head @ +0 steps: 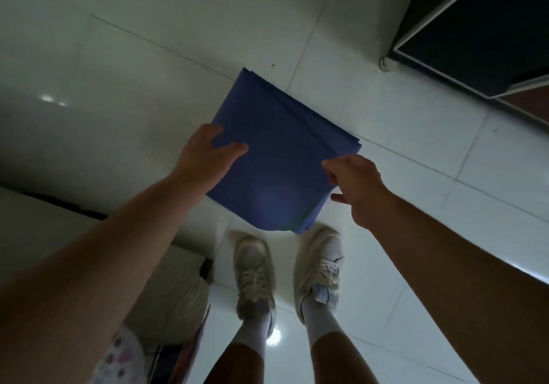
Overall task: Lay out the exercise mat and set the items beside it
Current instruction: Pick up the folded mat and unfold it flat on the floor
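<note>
Blue exercise mat (279, 158) is folded, held above the floor (386, 152) at twelve o'clock from the shoes (285, 270); left hand (205, 160) grips one edge, right hand (356, 184) pinches a corner. Unfolding, laying out, items all remain.

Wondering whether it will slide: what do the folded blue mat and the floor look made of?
Blue mat: probably thin foam or rubber, matte; it folds into flat layers and shows no shine. Floor: glossy pale tiles, likely ceramic, with grout lines and bright reflections.
</note>
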